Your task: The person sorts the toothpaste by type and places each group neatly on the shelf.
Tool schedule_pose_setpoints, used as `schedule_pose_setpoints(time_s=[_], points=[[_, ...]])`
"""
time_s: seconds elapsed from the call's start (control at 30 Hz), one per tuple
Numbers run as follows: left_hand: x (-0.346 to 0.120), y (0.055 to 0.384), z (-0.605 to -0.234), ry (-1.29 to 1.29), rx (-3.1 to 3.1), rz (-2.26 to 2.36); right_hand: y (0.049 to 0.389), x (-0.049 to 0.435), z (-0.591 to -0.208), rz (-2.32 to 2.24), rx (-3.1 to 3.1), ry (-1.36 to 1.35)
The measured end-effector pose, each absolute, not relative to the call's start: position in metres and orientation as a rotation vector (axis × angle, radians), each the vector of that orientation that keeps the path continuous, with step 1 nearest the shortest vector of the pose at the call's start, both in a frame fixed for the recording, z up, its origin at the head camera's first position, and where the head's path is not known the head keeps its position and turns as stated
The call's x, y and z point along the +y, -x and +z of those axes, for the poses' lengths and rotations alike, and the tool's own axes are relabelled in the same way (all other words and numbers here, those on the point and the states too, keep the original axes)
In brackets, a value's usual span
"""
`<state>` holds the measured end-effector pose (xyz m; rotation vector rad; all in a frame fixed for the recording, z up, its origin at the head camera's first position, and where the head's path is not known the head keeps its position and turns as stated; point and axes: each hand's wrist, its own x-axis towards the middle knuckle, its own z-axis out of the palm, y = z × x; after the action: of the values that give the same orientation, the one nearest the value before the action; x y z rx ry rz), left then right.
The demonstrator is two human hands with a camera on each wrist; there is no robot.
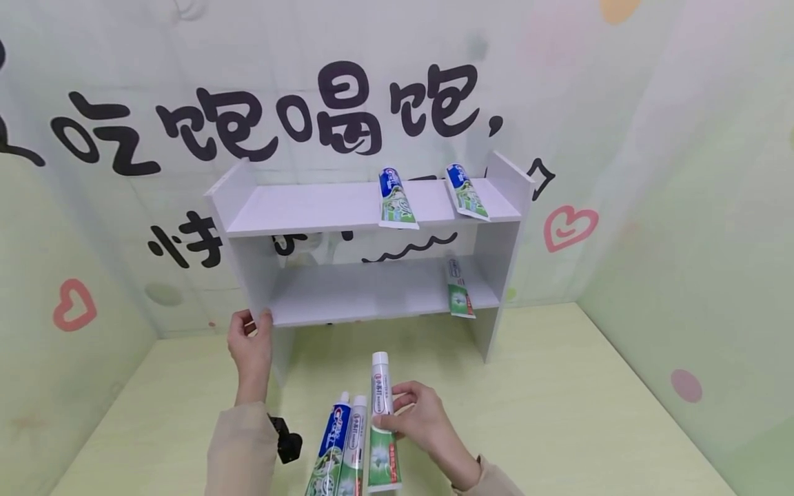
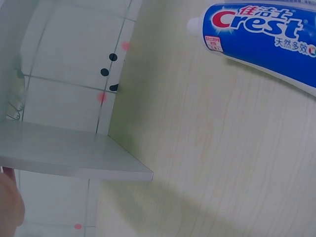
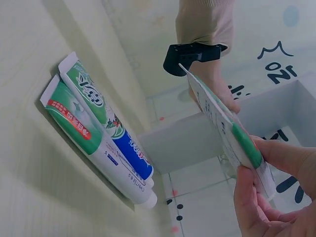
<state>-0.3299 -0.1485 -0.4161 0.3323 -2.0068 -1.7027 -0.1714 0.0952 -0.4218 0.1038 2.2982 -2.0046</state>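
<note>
My right hand pinches a white and green toothpaste tube between thumb and fingers, cap toward the shelf. In the right wrist view this held tube is raised off the table and seen nearly edge-on. With my left hand I grip the left side panel of a white two-tier shelf, at the level of its lower board. Beside the held tube, a blue and green Crest toothpaste tube and another white and green toothpaste tube lie side by side on the table.
Two Crest tubes, one mid-right and one far right, lie on the top board, ends at its front edge. A white and green tube lies at the lower board's right. Printed walls enclose the pale table.
</note>
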Motion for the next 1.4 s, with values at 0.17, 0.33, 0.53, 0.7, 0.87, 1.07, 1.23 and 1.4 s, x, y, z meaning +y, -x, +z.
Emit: schedule_pose_setpoints(time_s=[0.17, 0.33, 0.53, 0.7, 0.87, 1.07, 1.23, 1.4], points=[[-0.149, 0.328, -0.416, -0.325, -2.015, -1.687, 0.175, 0.096, -0.416, -2.017, 2.288, -0.096], [-0.148, 0.327, -0.415, -0.313, -2.010, -1.682, 0.177, 0.099, -0.408, -2.032, 2.296, -0.075], [-0.150, 0.325, -0.417, -0.312, -2.005, -1.681, 0.179, 0.100, -0.401, -2.041, 2.294, -0.070], [-0.153, 0.323, -0.418, -0.327, -2.014, -1.683, 0.185, 0.100, -0.395, -2.034, 2.283, -0.067], [-0.151, 0.327, -0.417, -0.281, -2.004, -1.709, 0.198, 0.104, -0.385, -2.023, 2.345, -0.059], [-0.149, 0.329, -0.416, -0.295, -1.993, -1.715, 0.216, 0.109, -0.375, -2.015, 2.403, -0.097], [-0.149, 0.330, -0.415, -0.291, -2.003, -1.721, 0.228, 0.111, -0.369, -2.013, 2.424, -0.160], [-0.149, 0.331, -0.416, -0.283, -1.986, -1.720, 0.240, 0.114, -0.363, -2.015, 2.431, -0.180]])
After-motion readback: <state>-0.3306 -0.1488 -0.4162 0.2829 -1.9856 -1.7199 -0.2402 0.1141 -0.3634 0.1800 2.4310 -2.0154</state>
